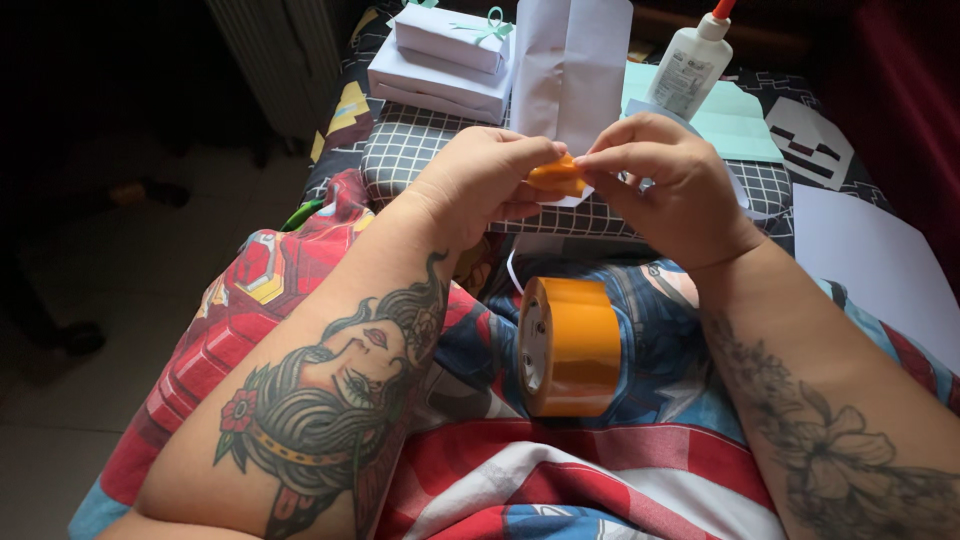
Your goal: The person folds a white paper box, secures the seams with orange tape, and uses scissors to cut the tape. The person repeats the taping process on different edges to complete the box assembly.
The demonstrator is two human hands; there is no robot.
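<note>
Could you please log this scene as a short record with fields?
left hand: pinches a small orange tape piece
right hand: pinches the same piece from the other side
tape roll: orange, on edge on the printed blanket, between the forearms
glue bottle: white, red cap, behind the hands
wrapped boxes: white, stacked at the back left

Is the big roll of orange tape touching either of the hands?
Apart. The head view shows the tape roll standing on the patterned blanket, well below the left hand and right hand.
</note>
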